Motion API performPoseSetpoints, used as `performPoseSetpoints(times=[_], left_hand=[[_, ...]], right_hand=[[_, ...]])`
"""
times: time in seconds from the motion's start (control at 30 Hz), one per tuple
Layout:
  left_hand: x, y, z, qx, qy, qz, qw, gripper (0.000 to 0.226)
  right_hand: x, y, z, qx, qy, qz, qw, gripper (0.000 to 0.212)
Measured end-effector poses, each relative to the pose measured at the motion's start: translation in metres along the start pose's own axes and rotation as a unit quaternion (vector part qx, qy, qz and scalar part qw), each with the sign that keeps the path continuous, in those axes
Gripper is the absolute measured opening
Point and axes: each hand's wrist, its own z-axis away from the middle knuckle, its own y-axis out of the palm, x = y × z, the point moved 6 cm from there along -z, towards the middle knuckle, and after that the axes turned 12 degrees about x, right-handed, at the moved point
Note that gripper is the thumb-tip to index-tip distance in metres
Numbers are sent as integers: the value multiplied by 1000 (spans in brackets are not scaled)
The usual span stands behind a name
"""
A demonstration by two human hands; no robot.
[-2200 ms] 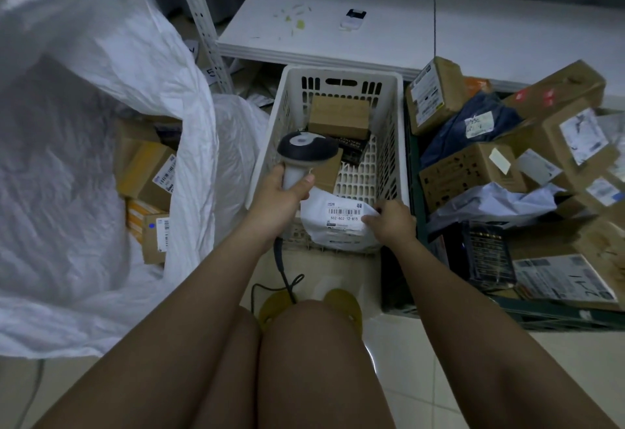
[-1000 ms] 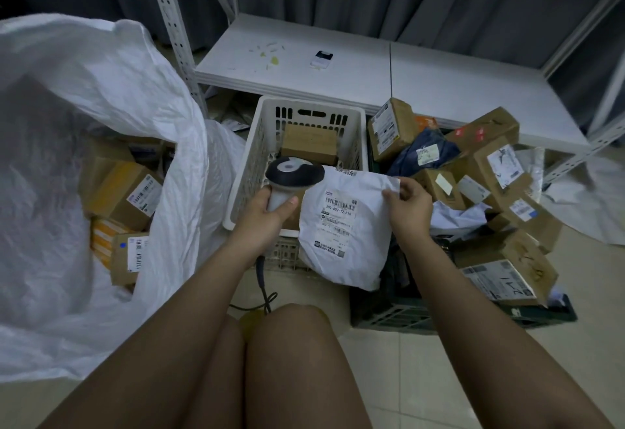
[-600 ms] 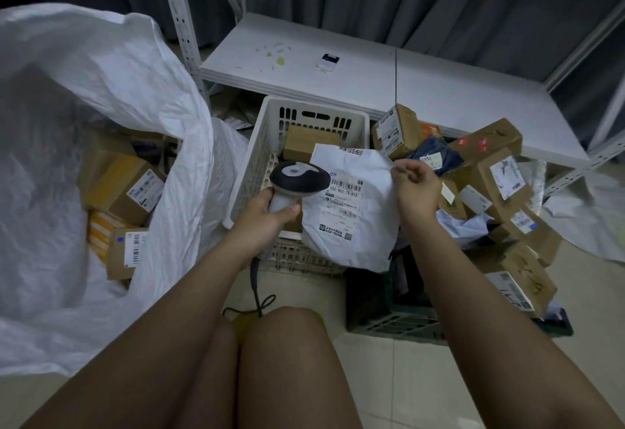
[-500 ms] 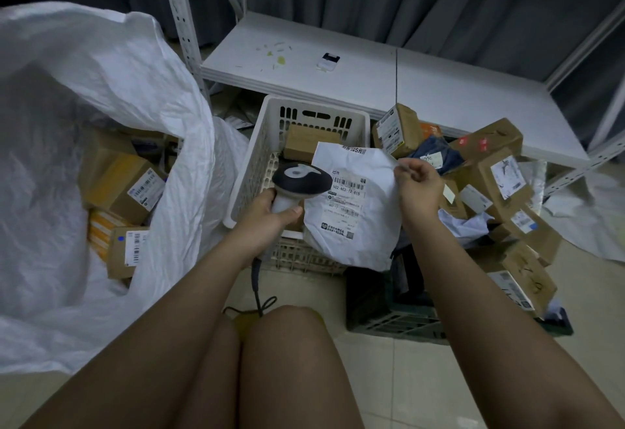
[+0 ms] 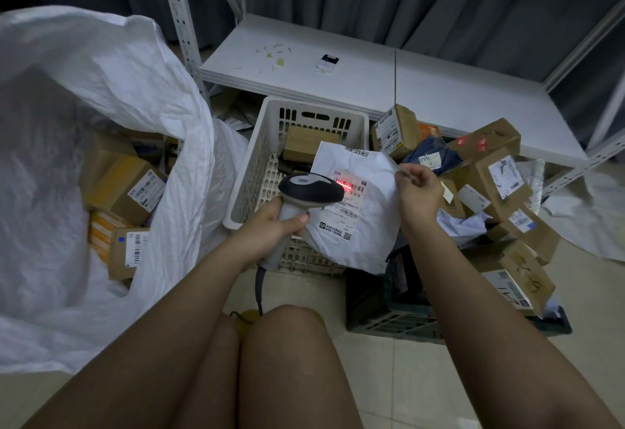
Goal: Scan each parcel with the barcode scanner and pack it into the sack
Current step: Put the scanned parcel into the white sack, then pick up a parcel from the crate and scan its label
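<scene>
- Head view, the only one here: the left hand has its fingers wrapped round the handle of the scanner, and the right hand pinches the top right edge of a white mailer bag, which hangs in the air in front of the white basket
- The red scan line sits right on the barcode label, so I'd say this parcel is mid-scan and not packed yet
- Progress, roughly: the big white sack on the left already holds several cardboard boxes, so a good chunk looks done
- Still to go by the look of it: a heap of boxes in the dark crate on the right, plus a brown box in the basket
- Hard to tell: how deep the sack goes or how many boxes are buried in it, since its folded rim covers most of the inside
- The scanner head hides the left part of the label, the cord drops behind the knees, and the crate's contents run under the mailer and the right arm
- No way to know if the scan registers
</scene>
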Motion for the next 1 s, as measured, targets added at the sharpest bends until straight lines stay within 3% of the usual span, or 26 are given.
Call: performPoseSetpoints(times=[0.3, 0.6, 0.73, 1.0], left_hand=[[-2, 2, 0, -7, 18, 14, 1000, 26], [-10, -3, 10, -50, 16, 48, 997, 19], [-29, -11, 35, -99, 43, 64, 992, 15], [-93, -42, 139, -189, 136, 53, 971, 17]], right_hand=[[-1, 1, 2, -1, 10, -6, 1000, 12], [20, 4, 18, 26, 5, -36, 999, 12], [65, 9, 40, 73, -21, -37, 996, 16], [202, 37, 113, 156, -158, 42, 974, 16]])
